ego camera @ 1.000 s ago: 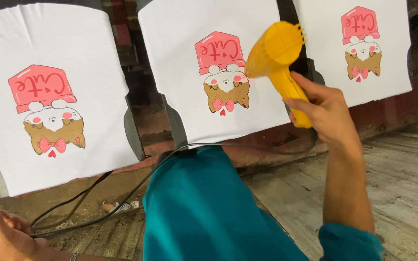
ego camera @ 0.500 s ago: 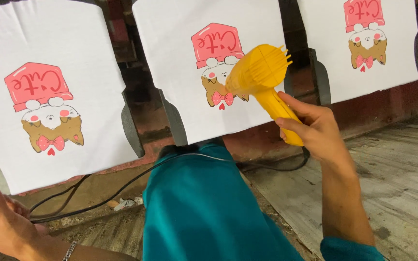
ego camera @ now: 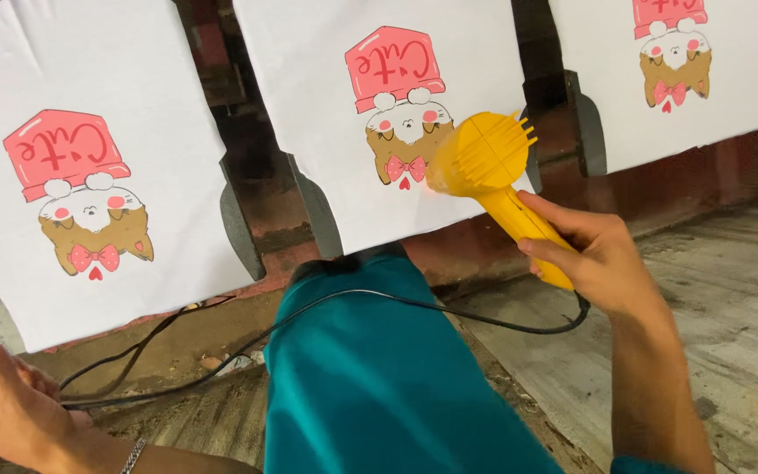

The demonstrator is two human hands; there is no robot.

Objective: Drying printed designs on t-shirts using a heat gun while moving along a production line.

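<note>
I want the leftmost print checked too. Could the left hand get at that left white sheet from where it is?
Probably yes: the left hand sits low just below the left white sheet, with nothing between them; the yellow dryer is off at the middle sheet.

a worn plank floor (ego camera: 730,290) carries a black cord (ego camera: 142,360) and small scraps (ego camera: 230,362) near the wall.

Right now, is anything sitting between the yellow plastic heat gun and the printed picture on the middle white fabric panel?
Nothing visible. The right hand holds the yellow plastic heat gun with its nozzle close to the printed picture on the middle white fabric panel. Its black cord trails back, clear of the gap.
</note>
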